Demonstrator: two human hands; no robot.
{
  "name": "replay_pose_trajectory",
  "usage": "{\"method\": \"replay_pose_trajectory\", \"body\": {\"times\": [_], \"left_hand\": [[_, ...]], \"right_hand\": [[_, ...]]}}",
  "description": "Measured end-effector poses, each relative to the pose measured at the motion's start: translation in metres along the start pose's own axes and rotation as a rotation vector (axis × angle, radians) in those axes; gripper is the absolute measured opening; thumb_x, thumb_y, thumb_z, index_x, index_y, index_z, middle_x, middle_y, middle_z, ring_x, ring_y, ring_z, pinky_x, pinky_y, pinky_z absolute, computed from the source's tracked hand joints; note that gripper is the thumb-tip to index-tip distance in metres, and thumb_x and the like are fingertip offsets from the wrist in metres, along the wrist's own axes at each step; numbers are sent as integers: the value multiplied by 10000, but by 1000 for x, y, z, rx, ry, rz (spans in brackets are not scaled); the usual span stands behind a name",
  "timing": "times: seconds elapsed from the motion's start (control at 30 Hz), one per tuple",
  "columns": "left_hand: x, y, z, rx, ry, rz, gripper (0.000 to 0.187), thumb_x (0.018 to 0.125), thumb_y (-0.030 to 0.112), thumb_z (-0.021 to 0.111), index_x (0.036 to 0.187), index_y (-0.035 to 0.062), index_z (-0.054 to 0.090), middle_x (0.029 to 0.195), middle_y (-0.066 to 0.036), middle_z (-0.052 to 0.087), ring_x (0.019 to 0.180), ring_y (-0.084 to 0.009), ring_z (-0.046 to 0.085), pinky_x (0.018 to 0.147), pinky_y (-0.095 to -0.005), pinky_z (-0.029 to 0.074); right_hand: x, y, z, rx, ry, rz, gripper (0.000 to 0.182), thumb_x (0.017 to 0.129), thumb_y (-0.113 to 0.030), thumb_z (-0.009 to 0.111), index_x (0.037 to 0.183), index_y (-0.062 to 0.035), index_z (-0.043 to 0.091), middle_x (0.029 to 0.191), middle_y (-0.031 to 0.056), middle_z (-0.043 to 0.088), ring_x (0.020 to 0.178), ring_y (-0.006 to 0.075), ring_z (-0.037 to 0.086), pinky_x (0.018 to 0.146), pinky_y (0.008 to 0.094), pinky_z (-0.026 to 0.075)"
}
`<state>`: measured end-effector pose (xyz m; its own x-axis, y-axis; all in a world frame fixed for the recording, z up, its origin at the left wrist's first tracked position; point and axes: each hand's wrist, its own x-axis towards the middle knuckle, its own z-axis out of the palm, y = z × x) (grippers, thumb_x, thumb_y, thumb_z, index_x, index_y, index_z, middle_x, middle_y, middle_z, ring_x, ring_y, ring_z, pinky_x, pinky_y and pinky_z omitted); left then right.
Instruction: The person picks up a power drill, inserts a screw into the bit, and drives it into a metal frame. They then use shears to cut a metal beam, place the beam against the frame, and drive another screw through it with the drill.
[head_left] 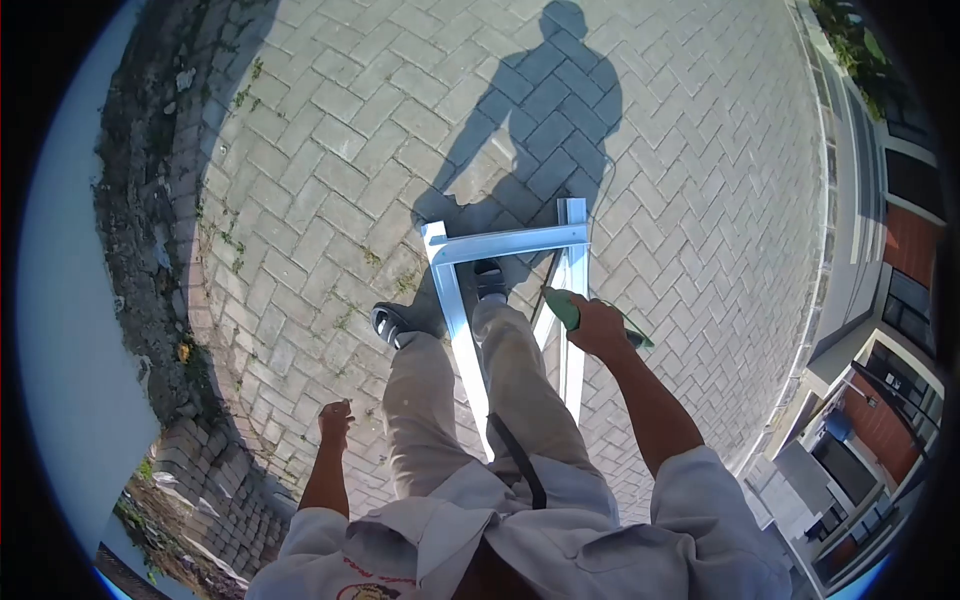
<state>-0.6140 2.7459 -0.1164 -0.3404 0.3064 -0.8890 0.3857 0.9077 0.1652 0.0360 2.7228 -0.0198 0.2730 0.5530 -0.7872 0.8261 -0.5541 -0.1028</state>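
A silvery metal frame (pixel 515 243) made of channel profiles lies around one of my legs, with a crosspiece joining its two long members at the far end. My right hand (pixel 598 328) is wrapped round a green tool (pixel 562 308) beside the frame's right member. Its exact kind is hard to make out, since my fingers cover its middle; a dark part shows behind them. Off to the left of my legs, my left hand (pixel 337 422) hangs with curled fingers, away from the frame. Whether something small sits in those fingers cannot be seen.
Herringbone block paving (pixel 400 130) covers the ground, with my shadow on it. One sandal (pixel 388 322) stands left of the frame, another inside it. Stacked paving blocks (pixel 215 475) and a white wall (pixel 85 330) are at left; house fronts (pixel 870 440) line the right.
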Motion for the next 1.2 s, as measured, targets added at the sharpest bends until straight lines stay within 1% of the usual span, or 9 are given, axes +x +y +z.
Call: {"method": "replay_pose_trajectory", "body": {"times": [0.2,0.3,0.4,0.53,0.57,0.73,0.87,1.03,1.2], "left_hand": [[-74,108,-45,141,-112,267,356,983,330,726,1191,46,669,981,-65,730,820,-186,732,637,-326,509],[-88,179,-51,221,-194,422,359,981,341,738,1178,49,674,969,-51,713,808,-167,712,653,-313,508],[-99,246,-55,361,-234,574,330,986,346,738,1132,54,686,940,-29,694,780,-148,691,643,-306,500],[-103,315,-36,445,-258,657,316,1007,368,708,1136,82,671,932,-21,683,797,-155,683,625,-317,485],[-118,326,-19,496,-254,666,318,1008,369,706,1145,84,667,939,-25,683,802,-162,684,627,-321,485],[-186,368,120,699,-359,590,355,980,333,746,1210,85,639,958,-46,679,778,-200,689,624,-335,481],[-275,386,266,850,-635,665,394,965,328,750,1251,86,628,993,-58,689,784,-207,690,648,-339,484],[-368,402,428,1042,-739,875,420,1005,320,667,1330,65,588,1145,-103,710,940,-236,707,764,-373,503],[-402,410,521,1201,-740,866,406,1015,332,648,1320,70,591,1122,-104,710,919,-254,711,739,-398,509]], "right_hand": [[-219,115,-6,386,300,497,694,731,-240,819,1396,-192,627,1180,132,767,1120,347,726,962,467,581],[-306,150,58,631,695,530,681,718,-228,832,1370,-142,655,1116,153,783,1027,355,759,878,440,608],[-371,150,117,785,1009,602,708,713,-209,849,1384,-104,646,1066,175,786,982,343,773,839,414,614],[-415,124,180,1153,1280,814,622,742,-162,853,1326,-36,682,1040,131,797,927,224,771,849,351,591],[-420,115,189,1282,1342,841,599,741,-152,859,1296,-3,693,1028,94,793,913,166,741,853,321,578],[-420,92,252,1796,1508,925,515,792,-9,824,1285,10,675,1103,69,768,1008,154,713,902,310,570],[-415,93,304,1826,1544,1079,618,719,-132,874,1293,-4,686,1102,102,784,1019,185,733,929,329,562],[-468,109,265,1862,1530,1346,578,774,-20,834,1321,32,654,1149,98,757,1053,173,705,959,304,549],[-525,124,226,1953,1807,1486,583,785,-44,827,1331,43,641,1071,101,741,912,160,702,774,298,563]]}}
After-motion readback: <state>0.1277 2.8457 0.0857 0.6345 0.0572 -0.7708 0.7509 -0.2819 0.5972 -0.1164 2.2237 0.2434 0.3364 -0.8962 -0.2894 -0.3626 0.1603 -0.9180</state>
